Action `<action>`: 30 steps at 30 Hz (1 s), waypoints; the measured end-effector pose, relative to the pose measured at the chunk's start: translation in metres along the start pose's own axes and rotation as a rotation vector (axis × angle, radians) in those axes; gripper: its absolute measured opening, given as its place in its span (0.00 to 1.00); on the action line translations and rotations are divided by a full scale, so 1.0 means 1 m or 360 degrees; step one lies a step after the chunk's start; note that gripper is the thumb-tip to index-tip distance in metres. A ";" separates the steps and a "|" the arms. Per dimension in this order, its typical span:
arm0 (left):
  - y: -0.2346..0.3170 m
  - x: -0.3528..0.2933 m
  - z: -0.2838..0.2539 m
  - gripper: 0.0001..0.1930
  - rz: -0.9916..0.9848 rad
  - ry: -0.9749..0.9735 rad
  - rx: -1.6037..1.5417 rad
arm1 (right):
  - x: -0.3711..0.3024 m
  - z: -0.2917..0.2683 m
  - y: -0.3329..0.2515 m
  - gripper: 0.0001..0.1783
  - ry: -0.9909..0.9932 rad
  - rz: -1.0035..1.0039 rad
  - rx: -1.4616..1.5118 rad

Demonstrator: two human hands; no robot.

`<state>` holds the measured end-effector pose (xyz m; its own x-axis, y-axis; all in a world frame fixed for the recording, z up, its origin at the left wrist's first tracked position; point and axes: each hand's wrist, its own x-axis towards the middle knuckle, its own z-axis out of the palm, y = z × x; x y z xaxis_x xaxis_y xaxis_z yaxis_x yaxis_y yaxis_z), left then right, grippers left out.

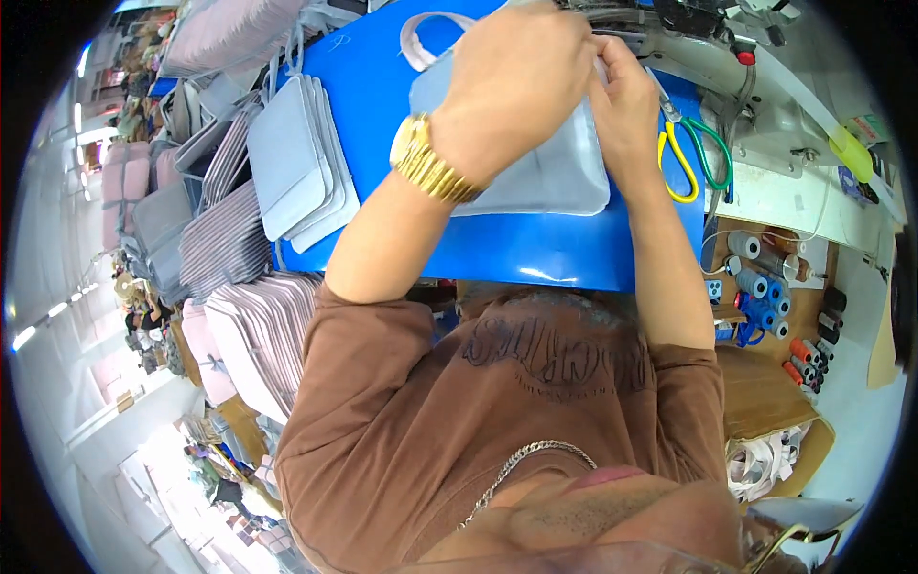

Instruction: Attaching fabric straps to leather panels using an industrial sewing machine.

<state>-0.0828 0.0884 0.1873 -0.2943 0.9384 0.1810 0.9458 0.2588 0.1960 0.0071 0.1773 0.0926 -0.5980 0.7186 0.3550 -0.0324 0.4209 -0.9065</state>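
A flat grey panel with rounded corners [555,182] lies on the blue work surface [535,253], under my hands. A pale strap loop [413,46] sticks out past its upper left side. My left hand [521,81], with a gold watch at the wrist, reaches across the panel with its fingers bent closed near the sewing machine [660,14]; what they hold is hidden. Beside it, my right hand [626,100] pinches the panel's upper right edge. Scissors with one yellow and one green handle [690,158] lie just right of my right hand.
Several similar grey panels [298,163] are stacked at the left of the blue surface. Beyond them stand bundles of grey and pink pieces [258,335]. Thread spools [755,282] fill a shelf at the right, above a cardboard box [779,397] of white strips.
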 end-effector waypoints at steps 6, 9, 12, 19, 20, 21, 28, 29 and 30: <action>-0.013 -0.115 0.058 0.44 0.0366 0.0492 -0.0427 | -0.008 -0.007 -0.002 0.15 -0.0246 -0.0042 0.0364; -0.011 -0.130 0.081 0.32 0.0398 0.0552 -0.0190 | -0.009 -0.012 0.002 0.16 -0.0352 0.0204 0.0566; -0.013 -0.133 0.064 0.25 0.0594 0.0593 -0.0173 | -0.007 -0.015 -0.008 0.16 -0.0407 0.0285 0.0483; -0.020 -0.098 0.004 0.27 0.0714 0.0434 -0.0032 | -0.005 -0.007 -0.002 0.16 -0.0342 0.0265 0.0695; -0.026 -0.093 0.004 0.27 0.0710 0.0432 -0.0031 | -0.003 -0.007 -0.003 0.15 -0.0346 0.0248 0.0669; -0.032 -0.087 0.004 0.25 0.0776 0.0486 0.0045 | -0.003 -0.007 -0.004 0.15 -0.0350 0.0231 0.0642; -0.056 -0.057 -0.004 0.25 0.0935 0.0479 0.0190 | 0.001 -0.006 0.000 0.15 -0.0361 0.0216 0.0757; -0.057 -0.055 -0.006 0.29 0.0908 0.0406 0.0208 | 0.001 -0.008 0.001 0.15 -0.0387 0.0269 0.0734; -0.059 -0.051 -0.008 0.32 0.0881 0.0333 0.0226 | 0.001 -0.010 0.001 0.16 -0.0413 0.0322 0.0711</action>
<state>-0.1246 0.0230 0.1744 0.2395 0.8812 0.4076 0.9709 -0.2134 -0.1091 0.0141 0.1837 0.0943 -0.8035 0.5769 0.1469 -0.1992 -0.0279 -0.9796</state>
